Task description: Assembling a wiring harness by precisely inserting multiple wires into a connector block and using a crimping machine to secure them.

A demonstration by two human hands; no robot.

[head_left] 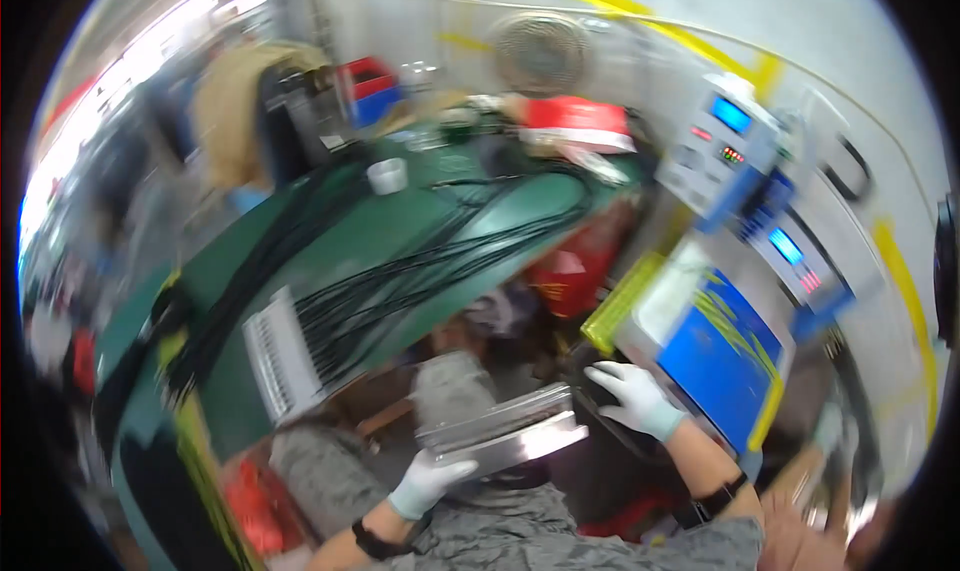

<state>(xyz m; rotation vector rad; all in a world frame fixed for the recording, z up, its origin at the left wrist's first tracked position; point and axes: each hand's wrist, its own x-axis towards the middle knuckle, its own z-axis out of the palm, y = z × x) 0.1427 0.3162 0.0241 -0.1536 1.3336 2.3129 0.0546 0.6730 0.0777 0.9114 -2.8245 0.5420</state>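
Gloved left hand [430,481] grips a shiny metal piece [522,445] between both hands; the right hand [632,399] spreads apart, beside its end.

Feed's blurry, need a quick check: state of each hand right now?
Left hand: closed, holding a shiny metal piece.
Right hand: open, nothing visibly held.

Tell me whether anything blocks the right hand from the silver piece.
Nothing visible stands between the open right hand and the right end of the silver piece, held in the left hand.
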